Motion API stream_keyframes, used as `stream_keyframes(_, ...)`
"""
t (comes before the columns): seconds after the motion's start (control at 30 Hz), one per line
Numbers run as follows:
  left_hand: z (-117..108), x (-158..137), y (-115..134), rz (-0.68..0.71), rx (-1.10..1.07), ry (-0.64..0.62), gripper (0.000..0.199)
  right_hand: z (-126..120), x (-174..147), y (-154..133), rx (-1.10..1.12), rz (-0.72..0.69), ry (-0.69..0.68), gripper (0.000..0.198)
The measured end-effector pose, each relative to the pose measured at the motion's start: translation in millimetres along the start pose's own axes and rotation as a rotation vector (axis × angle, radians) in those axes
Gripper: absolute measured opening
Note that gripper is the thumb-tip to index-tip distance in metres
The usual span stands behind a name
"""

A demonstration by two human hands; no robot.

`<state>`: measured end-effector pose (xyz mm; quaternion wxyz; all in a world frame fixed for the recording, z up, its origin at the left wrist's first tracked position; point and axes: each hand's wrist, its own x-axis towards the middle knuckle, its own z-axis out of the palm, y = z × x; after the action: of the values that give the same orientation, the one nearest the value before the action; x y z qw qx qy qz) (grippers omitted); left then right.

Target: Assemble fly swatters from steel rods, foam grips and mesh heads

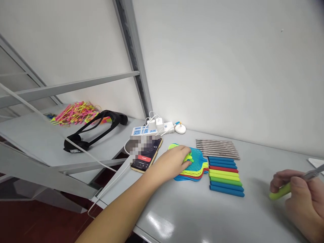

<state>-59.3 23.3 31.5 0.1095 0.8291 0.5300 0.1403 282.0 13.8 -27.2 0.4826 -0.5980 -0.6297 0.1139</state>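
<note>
My left hand (pixel 177 160) lies over a stack of perforated plastic fly swatter heads (pixel 196 161) in blue, yellow-green and red. Its fingers are closed on a small yellow-green plastic piece (pixel 188 157), partly hidden under them. Off to the right, my right hand (pixel 300 197) is wrapped round a yellow-green handle tube (pixel 279 193), and a grey metal rod (pixel 314 172) shows past the thumb. Between the hands lies a row of coloured handle tubes (pixel 225 176), blue, red, yellow-green and green. Behind them several thin metal rods (pixel 217 148) lie side by side.
A phone (pixel 146 155) and a power strip (pixel 144 131) with white chargers and cables are left of the stack. A round white object (pixel 180 128) is near the wall. On the left shelf are a black headset (pixel 111 123) and a pink-and-yellow pile (pixel 78 113). A metal frame post (pixel 136 57) rises behind.
</note>
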Motion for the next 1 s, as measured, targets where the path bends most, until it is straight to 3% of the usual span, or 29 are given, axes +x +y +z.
stream_keyframes(0.17, -1, -1, 6, 0.014, 0.034, 0.008, 0.012, -2, -2, -11, 0.074, 0.122, 0.018, 0.029)
stream_keyframes(0.5, 1, 0, 12, 0.102, 0.037, 0.048, 0.014, -1, -2, -16, 0.01, 0.119, 0.007, 0.03)
stream_keyframes(0.63, 0, 1, 14, 0.137, 0.066, 0.139, 0.014, 0, -3, -10, 0.01, 0.09, -0.002, 0.031)
stream_keyframes(0.7, -4, 0, 15, 0.132, 0.049, 0.253, 0.014, 0, -3, -6, 0.017, 0.062, -0.013, 0.031)
stream_keyframes(0.8, -14, -3, 16, 0.114, -0.07, 0.55, 0.014, -1, -3, -4, 0.014, 0.033, -0.012, 0.031)
stream_keyframes(0.9, -25, -7, 17, 0.019, -0.324, 0.875, 0.014, -2, -4, -5, -0.005, 0.003, -0.02, 0.028)
stream_keyframes(1.0, -31, -8, 16, -0.094, -0.627, 1.074, 0.017, -3, -2, -3, -0.08, -0.069, -0.048, 0.026)
